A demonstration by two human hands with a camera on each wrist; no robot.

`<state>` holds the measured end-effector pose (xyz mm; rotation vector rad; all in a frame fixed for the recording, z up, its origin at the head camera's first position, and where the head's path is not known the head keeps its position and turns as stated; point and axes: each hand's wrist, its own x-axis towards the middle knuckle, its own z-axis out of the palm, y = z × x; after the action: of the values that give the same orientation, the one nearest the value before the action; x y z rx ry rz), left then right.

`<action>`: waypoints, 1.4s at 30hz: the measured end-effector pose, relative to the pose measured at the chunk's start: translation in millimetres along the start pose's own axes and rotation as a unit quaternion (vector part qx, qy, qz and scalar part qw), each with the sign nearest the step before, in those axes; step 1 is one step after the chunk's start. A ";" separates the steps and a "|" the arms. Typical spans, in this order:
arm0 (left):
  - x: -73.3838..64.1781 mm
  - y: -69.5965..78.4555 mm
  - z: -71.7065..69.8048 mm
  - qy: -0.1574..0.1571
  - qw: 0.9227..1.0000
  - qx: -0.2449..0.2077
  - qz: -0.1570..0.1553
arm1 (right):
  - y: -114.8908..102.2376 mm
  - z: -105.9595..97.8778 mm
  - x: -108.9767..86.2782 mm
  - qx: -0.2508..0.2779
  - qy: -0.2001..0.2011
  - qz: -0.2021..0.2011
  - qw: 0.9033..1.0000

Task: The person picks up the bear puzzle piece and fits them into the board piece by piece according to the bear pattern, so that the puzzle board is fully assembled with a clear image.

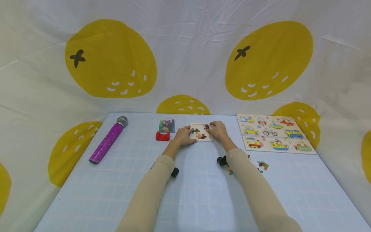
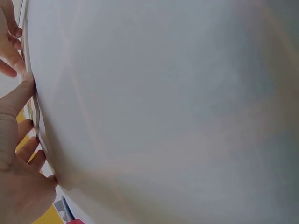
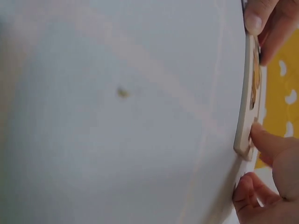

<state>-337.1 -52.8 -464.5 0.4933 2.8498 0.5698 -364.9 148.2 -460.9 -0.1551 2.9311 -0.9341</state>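
A small wooden puzzle board (image 1: 199, 140) lies on the table, with several brown, orange and green jigsaw pieces (image 1: 200, 136) in its frame. My left hand (image 1: 183, 136) holds its left side, the thumb along the near edge and the fingers at the far left. Opposite, my right hand (image 1: 219, 130) grips the right side: its thumb lies on the board's face by a dark piece (image 1: 206, 126), and the other fingers curl past the edge. In the right wrist view the board (image 3: 243, 123) shows edge-on between both hands. What lies under the right fingertips is hidden.
Left of the board are a red block (image 1: 163, 136) and a picture card (image 1: 166, 125); farther left lies a purple glitter microphone (image 1: 108, 141). A vehicle puzzle board (image 1: 273, 132) lies at right. Loose jigsaw pieces (image 1: 263, 165) lie by the right forearm; black wrist-camera parts (image 1: 222, 160) show beside the sleeves.
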 end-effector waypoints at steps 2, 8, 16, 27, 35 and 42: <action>0.4 -1.0 0.9 0.002 1.000 -0.001 0.000 | 2.1 0.3 -0.4 -0.024 -0.017 -0.028 0.999; 1.5 -3.1 2.7 0.012 1.000 0.008 0.009 | 3.6 0.8 1.1 -0.065 -0.023 -0.073 0.995; 1.1 -3.6 3.2 0.011 1.000 -0.004 0.005 | -0.6 6.1 -0.6 -0.096 -0.006 -0.050 0.994; 2.3 -4.6 4.4 0.010 1.000 -0.023 0.011 | -0.4 4.5 -6.0 -0.081 0.013 -0.037 0.996; 1.3 -4.1 3.5 0.011 0.999 -0.038 0.018 | 12.8 -34.5 -28.9 0.010 -0.057 -0.075 0.995; 2.9 -6.2 6.4 0.013 0.999 -0.037 0.012 | 40.9 -70.0 -61.1 -0.004 -0.069 -0.083 0.994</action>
<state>-340.0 -55.0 -473.1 0.5108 2.8394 0.6881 -313.6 228.5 -425.9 -0.4504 2.8278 -0.8916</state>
